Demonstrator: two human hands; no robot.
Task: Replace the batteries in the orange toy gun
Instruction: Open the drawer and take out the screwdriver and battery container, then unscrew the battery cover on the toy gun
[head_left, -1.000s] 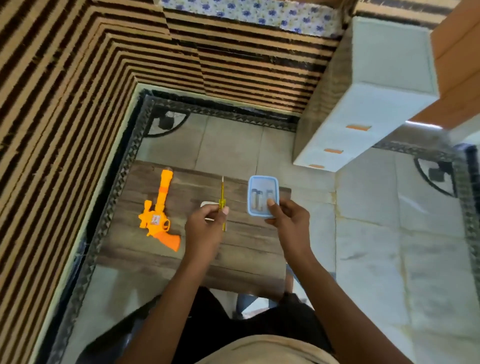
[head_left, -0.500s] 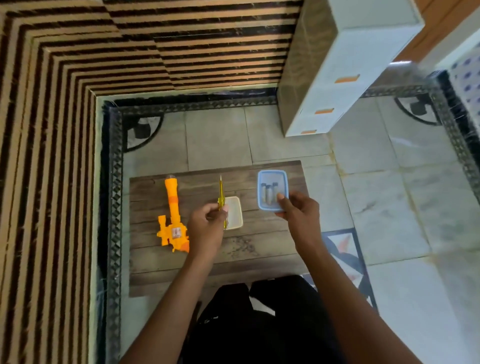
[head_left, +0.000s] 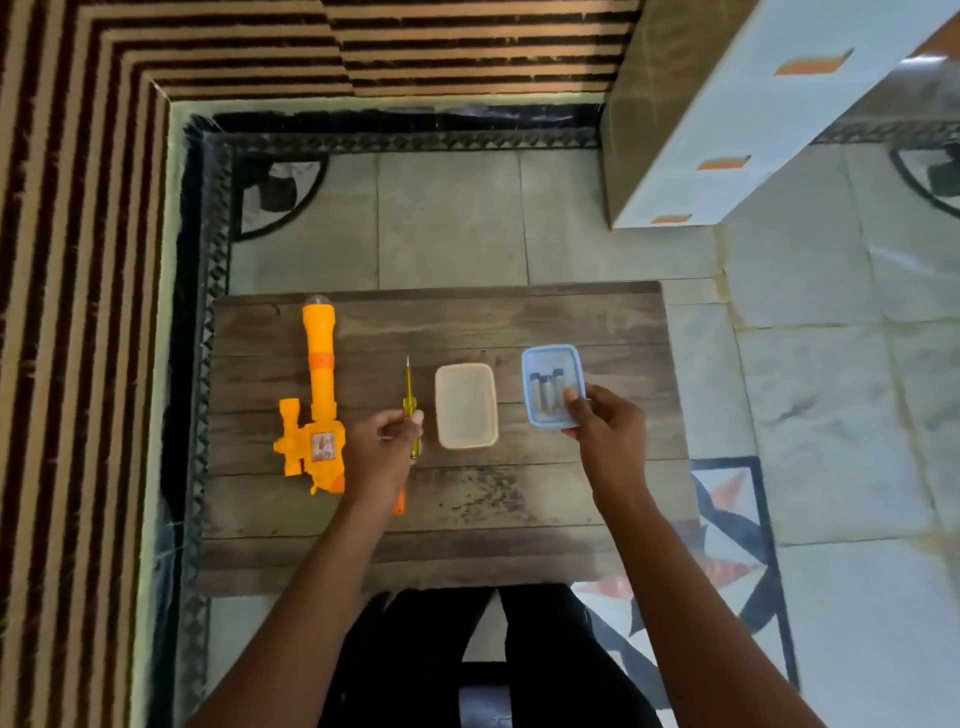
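The orange toy gun (head_left: 318, 395) lies on the left of the small wooden table (head_left: 519, 499), barrel pointing away from me. My left hand (head_left: 385, 451) pinches a yellow screwdriver (head_left: 409, 400) just right of the gun, tip pointing away. My right hand (head_left: 605, 431) grips the near right corner of a blue box (head_left: 551, 364) holding three batteries (head_left: 545, 389), thumb on its rim. The gun's grip is partly hidden by my left hand.
A cream lid or tray (head_left: 466, 405) lies between the screwdriver and the blue box. The table stands on a tiled floor beside striped walls. A white cabinet (head_left: 737, 119) rises at the back right. My legs are under the table's near edge.
The view has swung and drawn nearer to the table. The cream tray, earlier mostly behind my left hand, is in full view. Both hands keep their holds on screwdriver and box.
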